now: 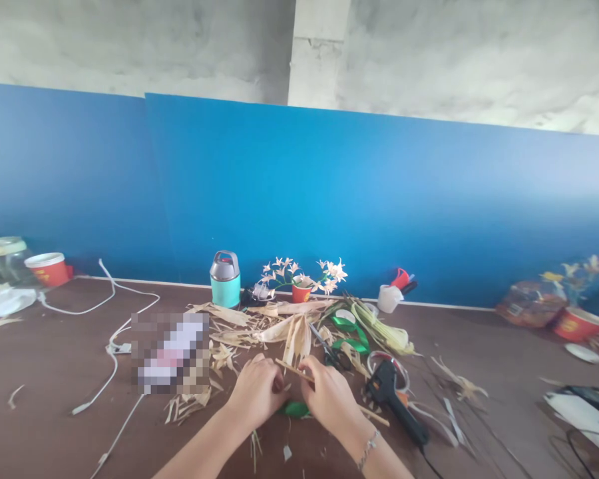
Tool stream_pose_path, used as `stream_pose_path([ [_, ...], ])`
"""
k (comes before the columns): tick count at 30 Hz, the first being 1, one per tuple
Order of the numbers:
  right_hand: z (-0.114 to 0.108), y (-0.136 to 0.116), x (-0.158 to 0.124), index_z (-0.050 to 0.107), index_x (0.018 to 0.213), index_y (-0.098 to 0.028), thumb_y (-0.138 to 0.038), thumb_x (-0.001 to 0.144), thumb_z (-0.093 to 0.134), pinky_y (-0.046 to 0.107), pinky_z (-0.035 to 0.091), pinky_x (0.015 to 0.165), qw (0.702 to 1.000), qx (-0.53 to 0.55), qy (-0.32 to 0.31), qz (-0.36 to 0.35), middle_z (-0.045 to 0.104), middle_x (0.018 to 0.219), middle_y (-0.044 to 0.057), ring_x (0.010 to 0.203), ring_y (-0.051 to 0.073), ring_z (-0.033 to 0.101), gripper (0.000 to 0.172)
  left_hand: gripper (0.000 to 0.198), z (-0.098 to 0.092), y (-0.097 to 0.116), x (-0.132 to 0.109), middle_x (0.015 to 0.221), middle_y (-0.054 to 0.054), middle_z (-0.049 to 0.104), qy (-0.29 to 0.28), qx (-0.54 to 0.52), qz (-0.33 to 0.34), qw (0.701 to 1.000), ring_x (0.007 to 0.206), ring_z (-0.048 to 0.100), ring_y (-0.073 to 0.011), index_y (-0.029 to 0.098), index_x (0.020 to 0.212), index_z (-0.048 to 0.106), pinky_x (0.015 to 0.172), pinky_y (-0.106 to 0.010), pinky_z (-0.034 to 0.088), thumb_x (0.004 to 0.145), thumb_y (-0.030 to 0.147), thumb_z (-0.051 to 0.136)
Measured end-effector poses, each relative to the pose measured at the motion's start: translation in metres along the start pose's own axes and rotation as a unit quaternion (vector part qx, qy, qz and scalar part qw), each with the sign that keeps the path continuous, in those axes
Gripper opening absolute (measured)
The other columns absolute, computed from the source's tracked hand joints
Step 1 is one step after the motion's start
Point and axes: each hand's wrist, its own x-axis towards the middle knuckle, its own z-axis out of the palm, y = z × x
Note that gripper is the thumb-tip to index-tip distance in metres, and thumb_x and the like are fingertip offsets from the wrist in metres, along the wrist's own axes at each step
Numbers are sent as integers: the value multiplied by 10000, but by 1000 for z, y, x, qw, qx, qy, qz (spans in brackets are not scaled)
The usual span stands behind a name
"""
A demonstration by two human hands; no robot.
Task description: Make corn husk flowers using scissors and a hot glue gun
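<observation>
My right hand (327, 399), with a bracelet at the wrist, pinches a thin tan stick (292, 368) between thumb and fingers. My left hand (257, 391) is closed close beside it, fingers curled; whatever is in it is hidden. Green tape (297, 409) lies beneath and between the hands. Dried corn husk (297, 339) is spread just beyond my fingertips. Dark-handled scissors (334, 356) lie just past my right hand. A black glue gun (397, 402) rests to the right of it.
Behind the husks stand a teal flask (225, 283), a red cup (302, 291) with husk flowers, and a white cup (389, 299). A blurred-out device (172, 352) and white cables (112, 366) lie left. A blue partition (329, 199) backs the table.
</observation>
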Motion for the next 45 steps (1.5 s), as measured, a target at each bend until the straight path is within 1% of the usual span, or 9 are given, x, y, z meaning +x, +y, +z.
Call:
stream_pose_path([
  [6,-2,-1,1,608,883,-212,-167,769,469,215,373,632,999,38,3,9,696,776,25,760,177,645,186,144,-2,-2,2,697,-47,641,15,-35,-1,999,770,563,-208,181,660,641,706,-292,392,680,100,524],
  [10,-3,-2,2,630,901,-207,-163,747,482,202,382,620,993,116,2,-17,686,765,18,703,157,618,218,149,-7,0,5,729,-41,653,29,-178,-49,982,753,583,-195,174,680,642,676,-268,413,714,168,497],
  [13,-2,-2,4,616,751,-171,-214,790,467,198,353,538,985,169,12,-27,636,642,12,586,138,550,160,172,-9,3,7,646,-15,633,0,-264,-51,963,658,574,-173,161,649,632,596,-237,401,732,213,491],
  [17,-1,1,6,567,693,-161,-305,836,454,199,342,512,967,253,20,-10,577,592,1,545,125,487,232,261,-11,4,9,581,5,591,10,-308,-42,951,582,540,-153,164,631,620,553,-230,384,791,285,453],
  [23,-5,4,7,536,681,-166,-440,837,456,206,321,467,945,322,45,27,507,544,-21,482,108,416,325,78,-10,1,7,746,-28,639,124,-244,-17,962,778,585,-205,196,673,612,726,-285,434,718,246,572],
  [30,-5,1,6,540,686,-163,-483,818,477,209,318,459,926,374,38,36,513,567,-9,497,115,432,351,217,-10,7,1,853,-32,636,155,-88,117,977,878,540,-213,216,852,599,790,-340,393,722,59,524],
  [35,-6,-1,6,506,660,-162,-461,812,497,206,267,444,923,382,23,33,422,536,-41,483,94,357,335,158,-14,9,-1,760,-20,623,167,-6,155,974,790,527,-187,209,751,601,731,-319,364,854,208,481],
  [41,-4,1,7,469,637,-171,-486,800,503,205,251,448,917,395,26,40,359,543,-57,494,91,326,356,162,-16,9,-1,864,-27,634,177,26,155,972,857,525,-200,221,928,583,760,-325,358,825,139,488],
  [45,-2,2,7,461,637,-170,-496,790,510,203,254,446,908,417,14,42,354,548,-60,498,89,323,364,174,-16,10,-2,847,-18,630,172,43,178,968,844,518,-186,224,888,587,746,-313,353,844,126,451],
])
